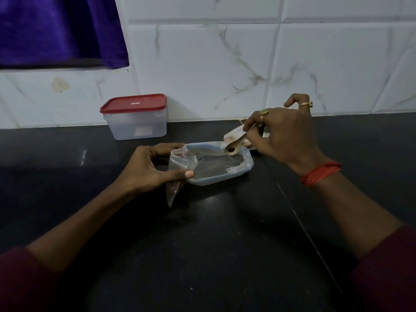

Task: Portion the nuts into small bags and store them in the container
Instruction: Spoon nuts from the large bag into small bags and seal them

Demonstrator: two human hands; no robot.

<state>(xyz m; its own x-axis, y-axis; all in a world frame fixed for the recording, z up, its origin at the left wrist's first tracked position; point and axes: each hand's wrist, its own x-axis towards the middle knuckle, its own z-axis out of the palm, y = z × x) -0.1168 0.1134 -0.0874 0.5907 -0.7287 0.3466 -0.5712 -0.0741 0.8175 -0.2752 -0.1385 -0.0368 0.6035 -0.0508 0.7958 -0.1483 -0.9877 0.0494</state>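
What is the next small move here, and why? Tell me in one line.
Probably tip the spoon so its load drops into the bag. The right hand holds the spoon's bowl, with something dark in it, over the bag's mouth, which the left hand pinches open.

Black counter [202, 244]: lidded container [136, 119], clear bag [216, 165]

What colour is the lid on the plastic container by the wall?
Red, a flat rectangular lid; head view shows it best.
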